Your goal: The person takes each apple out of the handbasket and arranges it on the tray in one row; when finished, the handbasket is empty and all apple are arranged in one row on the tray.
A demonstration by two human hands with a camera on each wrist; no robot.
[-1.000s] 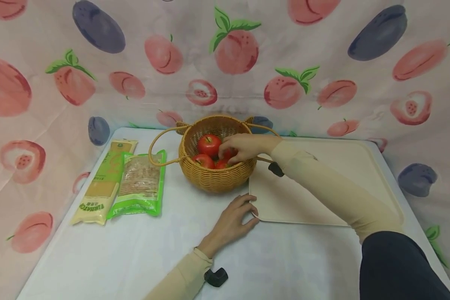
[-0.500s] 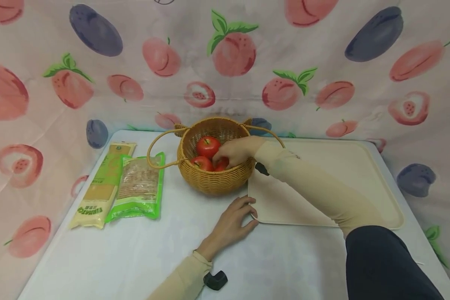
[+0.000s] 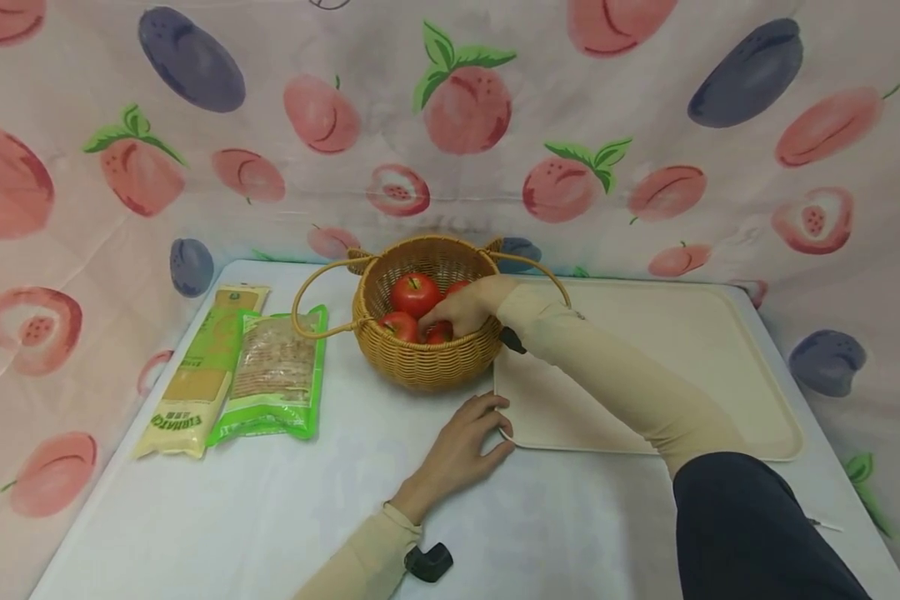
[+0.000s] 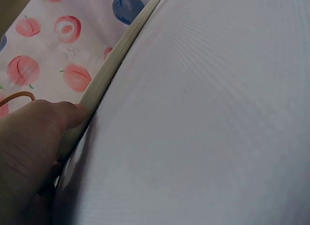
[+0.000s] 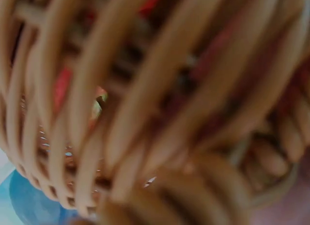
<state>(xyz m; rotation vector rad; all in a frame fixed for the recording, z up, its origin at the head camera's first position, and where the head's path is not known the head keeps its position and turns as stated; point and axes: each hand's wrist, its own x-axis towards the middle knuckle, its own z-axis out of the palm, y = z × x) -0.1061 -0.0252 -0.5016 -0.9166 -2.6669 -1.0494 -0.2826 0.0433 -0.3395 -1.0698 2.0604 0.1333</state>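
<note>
My right hand [image 3: 465,310] reaches down into a round wicker basket [image 3: 425,367]. Its fingers curl round a red apple [image 3: 440,333] near the front wall; part of the grip is hidden. Other red apples lie beside it: one at the back [image 3: 415,293], one at the left [image 3: 399,326], and one partly behind the hand [image 3: 457,286]. My left hand [image 3: 461,446] rests with loosely bent, spread fingers at the near left corner of a cream tray [image 3: 645,375]. In the left wrist view the thumb [image 4: 72,113] touches the tray's rim. The right wrist view is filled by blurred wicker.
Two packages lie left of the basket: a long yellow-green noodle packet [image 3: 202,367] and a clear, green-edged bag [image 3: 276,375] of brownish food. The basket's handles [image 3: 311,287] stick out to both sides. A fruit-patterned cloth [image 3: 450,183] hangs behind the white table [image 3: 270,517].
My right hand has moved slightly left and deeper into the basket, from one apple towards the front one. An apple now shows behind the hand. My left hand has stayed at the tray corner.
</note>
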